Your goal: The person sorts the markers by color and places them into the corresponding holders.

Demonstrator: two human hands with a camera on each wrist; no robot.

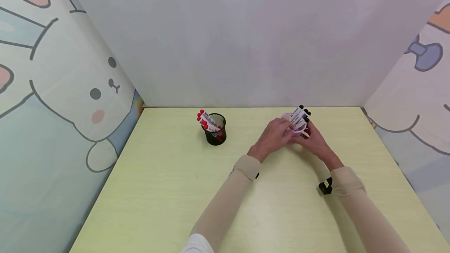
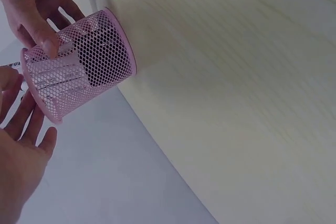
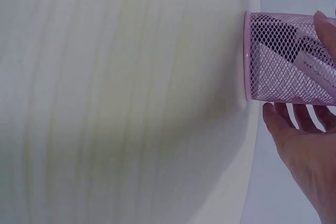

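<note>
A pink mesh pen cup [image 2: 110, 51] holds several white markers [image 1: 298, 118] with black caps pointing up. My right hand [image 1: 313, 141] grips the cup from the right; in the left wrist view its thumb lies along the mesh. At the rim, my left hand [image 1: 275, 138] pinches at a marker, with its other fingers spread beside the cup [image 2: 23, 156]. The fingertips there are partly hidden. From the right wrist view, the cup [image 3: 289, 61] appears sideways, my right fingers [image 3: 304, 124] against its wall.
A black mesh pen cup [image 1: 215, 138] with several red-capped markers stands to the left on the pale wooden table [image 1: 158, 190]. A grey wall [image 1: 246, 50] rises behind the table, and cartoon-printed panels flank it. A small black device [image 1: 325, 186] sits by the right cuff.
</note>
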